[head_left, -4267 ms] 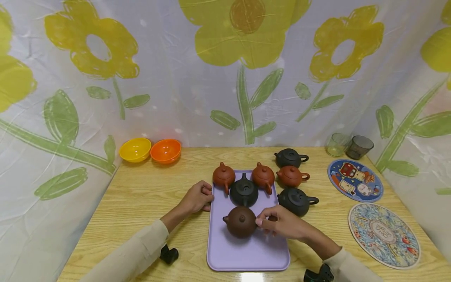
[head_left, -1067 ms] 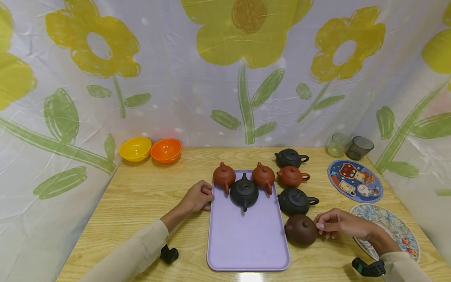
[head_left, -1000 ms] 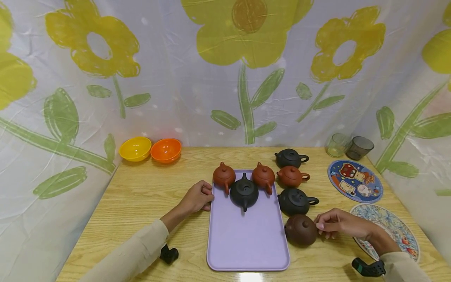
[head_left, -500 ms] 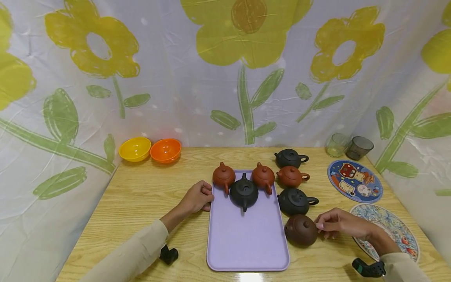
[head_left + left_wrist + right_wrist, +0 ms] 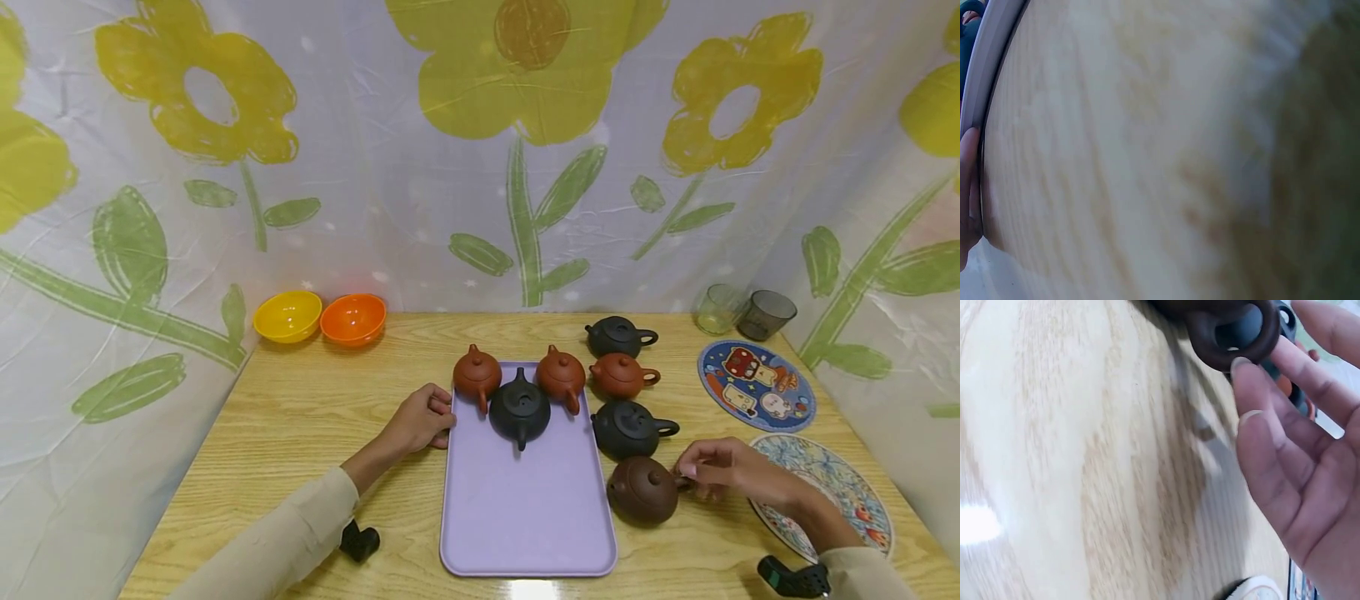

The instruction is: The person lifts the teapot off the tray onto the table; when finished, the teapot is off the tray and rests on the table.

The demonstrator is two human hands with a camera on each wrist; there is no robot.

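Note:
At the left rim of the lilac tray [image 5: 528, 525], my left hand [image 5: 420, 421] holds the edge with its fingers; how far they reach under is hidden. A dark brown teapot [image 5: 641, 492] stands upright on the table just right of the tray. Its ring handle [image 5: 1235, 359] points toward my right hand [image 5: 731, 471]. In the right wrist view, the fingers are spread loosely, with a fingertip [image 5: 1244, 372] against the handle and no grip around it. On the tray sit a black teapot [image 5: 519, 410] and two reddish teapots, one left [image 5: 477, 377] and one right [image 5: 560, 377].
Beyond the brown teapot, a black teapot [image 5: 630, 429], a reddish teapot [image 5: 617, 375] and another black teapot [image 5: 615, 336] form a column. Round mats [image 5: 756, 385] lie at right. Two glasses [image 5: 765, 314] and two bowls [image 5: 354, 321] stand at the back.
The brown teapot has gone from the tray to the table on the right with my right hand. Just now that hand has loosened and drawn slightly back from the handle. The left hand stays put.

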